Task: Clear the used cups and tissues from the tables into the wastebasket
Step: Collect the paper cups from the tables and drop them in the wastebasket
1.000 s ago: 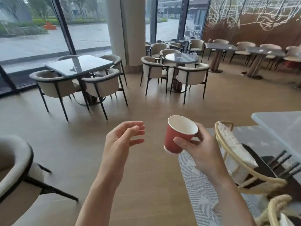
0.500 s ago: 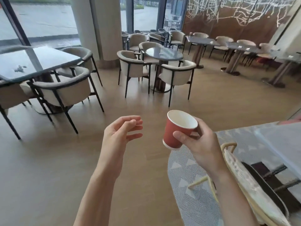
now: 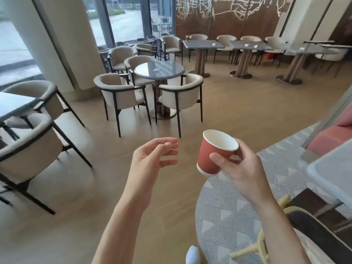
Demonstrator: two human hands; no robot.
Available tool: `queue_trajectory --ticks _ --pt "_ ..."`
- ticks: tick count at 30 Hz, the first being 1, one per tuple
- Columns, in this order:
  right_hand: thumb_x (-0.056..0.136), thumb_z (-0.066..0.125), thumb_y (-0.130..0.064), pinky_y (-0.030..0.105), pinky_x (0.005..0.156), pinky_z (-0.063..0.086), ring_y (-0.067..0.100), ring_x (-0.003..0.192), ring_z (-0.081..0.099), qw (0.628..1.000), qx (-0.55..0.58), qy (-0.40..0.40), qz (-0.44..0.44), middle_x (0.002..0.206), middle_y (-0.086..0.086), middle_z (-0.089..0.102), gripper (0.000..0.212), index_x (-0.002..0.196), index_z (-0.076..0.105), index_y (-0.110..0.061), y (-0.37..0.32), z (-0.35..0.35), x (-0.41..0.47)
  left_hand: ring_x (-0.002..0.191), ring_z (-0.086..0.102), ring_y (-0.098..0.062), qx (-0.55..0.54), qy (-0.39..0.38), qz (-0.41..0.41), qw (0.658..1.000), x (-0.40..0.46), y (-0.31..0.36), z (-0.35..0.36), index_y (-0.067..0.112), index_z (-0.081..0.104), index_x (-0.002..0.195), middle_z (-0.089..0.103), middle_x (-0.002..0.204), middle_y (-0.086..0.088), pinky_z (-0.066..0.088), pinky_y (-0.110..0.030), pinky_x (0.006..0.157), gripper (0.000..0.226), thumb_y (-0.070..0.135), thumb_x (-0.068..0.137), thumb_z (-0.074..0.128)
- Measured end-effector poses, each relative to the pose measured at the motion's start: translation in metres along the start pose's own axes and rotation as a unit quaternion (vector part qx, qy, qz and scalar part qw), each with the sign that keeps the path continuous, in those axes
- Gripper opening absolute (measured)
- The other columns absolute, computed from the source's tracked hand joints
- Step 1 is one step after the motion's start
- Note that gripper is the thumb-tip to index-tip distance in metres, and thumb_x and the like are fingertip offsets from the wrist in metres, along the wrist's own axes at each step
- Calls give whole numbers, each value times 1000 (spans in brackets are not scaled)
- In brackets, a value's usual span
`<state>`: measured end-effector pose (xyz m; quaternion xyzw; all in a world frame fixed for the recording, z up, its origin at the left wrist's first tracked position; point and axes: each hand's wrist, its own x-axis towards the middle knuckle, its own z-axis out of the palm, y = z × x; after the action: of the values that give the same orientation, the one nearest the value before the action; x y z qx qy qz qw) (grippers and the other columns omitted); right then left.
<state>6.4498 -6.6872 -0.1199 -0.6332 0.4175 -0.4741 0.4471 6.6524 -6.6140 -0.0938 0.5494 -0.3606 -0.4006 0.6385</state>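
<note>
Our right hand (image 3: 245, 168) holds the red paper cup (image 3: 215, 152) just right of frame centre, grip clamped round its wall, thumb in front, cup tilted with its white inside showing; our left hand (image 3: 152, 159) hangs beside it, apart from the cup, grip loose and holding nothing; upper centre, a round desk (image 3: 159, 70) carries a small white scrap (image 3: 156, 69), maybe tissue; far desks (image 3: 202, 44) at upper right bear white bits, too small to tell.
</note>
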Motion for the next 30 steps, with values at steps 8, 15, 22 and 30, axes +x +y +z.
queue_trajectory --ticks 8,15,22,30 --pt "68 86 -49 28 85 54 10 102 71 998 20 -19 -55 109 -10 76 59 120 67 -26 10 -9 251 95 71 -25 8 -6 68 998 227 39 81 11 80 95 78 98 -10 58 -42 84 29 3 99 53" --pt "70 86 -48 27 86 56 10 104 70 996 -4 -17 -87 111 -15 74 59 122 66 -29 21 -43 418 103 71 -28 16 -36 116 992 404 57 158 10 79 99 77 101 -12 59 -43 88 27 3 99 53" --pt "70 88 -42 33 88 57 13 102 70 997 -29 17 -69 112 -13 75 58 123 65 -33 82 -84 597 99 72 -24 2 -97 85 992 592 13 255 8 78 101 78 102 -8 61 -36 83 27 3 100 52" --pt "66 91 -49 24 80 55 12 99 72 994 -31 82 -66 110 -11 75 64 122 66 -31 107 -145 818 100 73 -27 -42 -145 89 985 817 34 374 10 79 96 78 98 -11 59 -35 82 27 4 100 53"
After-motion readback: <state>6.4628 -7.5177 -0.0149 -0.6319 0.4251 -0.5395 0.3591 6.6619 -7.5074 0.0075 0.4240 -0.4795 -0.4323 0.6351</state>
